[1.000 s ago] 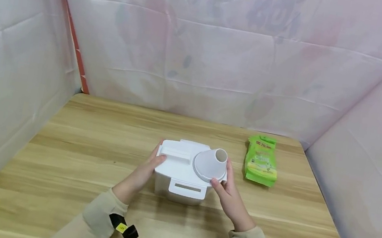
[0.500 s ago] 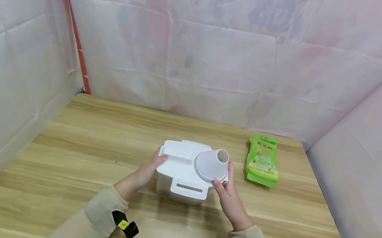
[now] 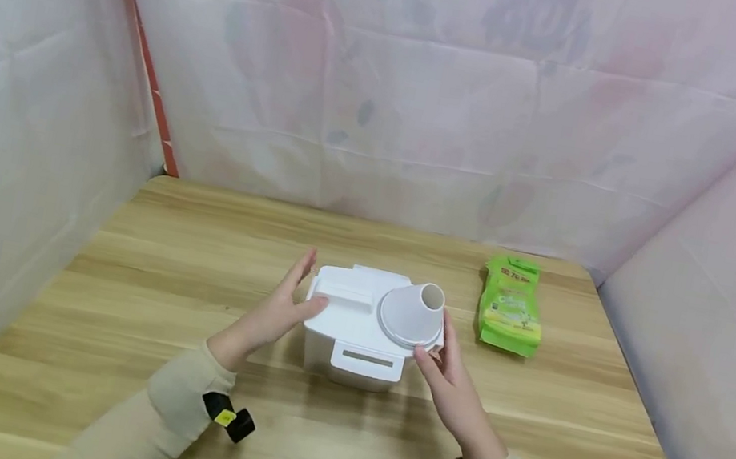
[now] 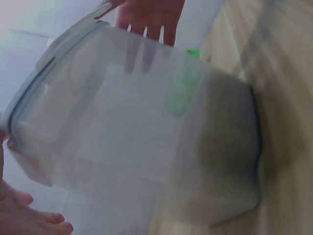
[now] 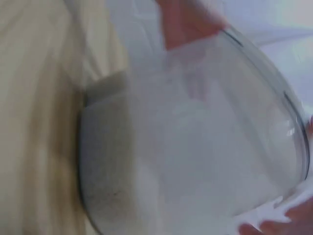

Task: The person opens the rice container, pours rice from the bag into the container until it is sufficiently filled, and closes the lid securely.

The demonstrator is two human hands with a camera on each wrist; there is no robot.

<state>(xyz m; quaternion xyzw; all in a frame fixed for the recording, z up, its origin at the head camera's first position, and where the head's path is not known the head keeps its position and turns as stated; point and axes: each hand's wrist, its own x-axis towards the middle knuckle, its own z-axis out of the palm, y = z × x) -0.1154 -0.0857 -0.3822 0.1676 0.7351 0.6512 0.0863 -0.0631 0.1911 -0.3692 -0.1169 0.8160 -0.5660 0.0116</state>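
A translucent plastic storage container with a white lid point(image 3: 341, 324) stands upright on the table, a white latch point(image 3: 364, 373) on its front. Rising from the lid's right side is a tilted white cone-shaped spout point(image 3: 408, 316) with a round opening. My left hand point(image 3: 273, 315) is at the container's left, thumb at the lid's edge and straight fingers spread away from the wall. On the other side, my right hand point(image 3: 454, 390) has its thumb at the lid's edge below the spout. Its straight fingers show through the translucent container wall point(image 4: 122, 122) in the left wrist view.
A green packet point(image 3: 512, 306) lies on the wooden table point(image 3: 189, 248) toward the back right. Pale printed cloth point(image 3: 429, 126) hangs behind the table and along both sides.
My left hand has loosened from the container's side, fingers spreading outward. My right hand's wrist has moved slightly right and toward me. The container stays in about the same place.
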